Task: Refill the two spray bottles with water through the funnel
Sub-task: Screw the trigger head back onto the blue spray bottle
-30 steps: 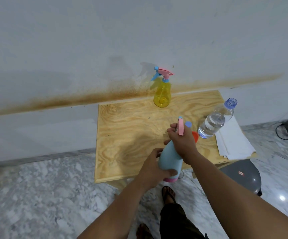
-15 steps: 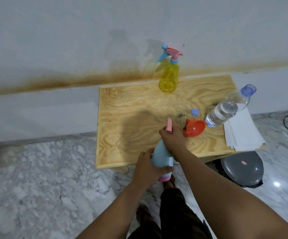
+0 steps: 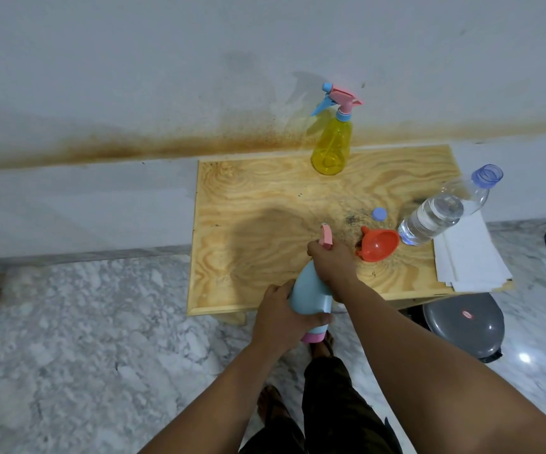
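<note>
Left hand fingers wrapped round blue spray bottle body at near table edge; right hand clenched over its pink head. Orange funnel just right; yellow spray bottle far; water bottle right.

Counted two spray bottles: blue one in my hands, yellow one at the table's back edge. One water bottle, one loose cap, one orange funnel, one paper stack, one grey bin. Sheet count in the stack: couldn't tell.
</note>
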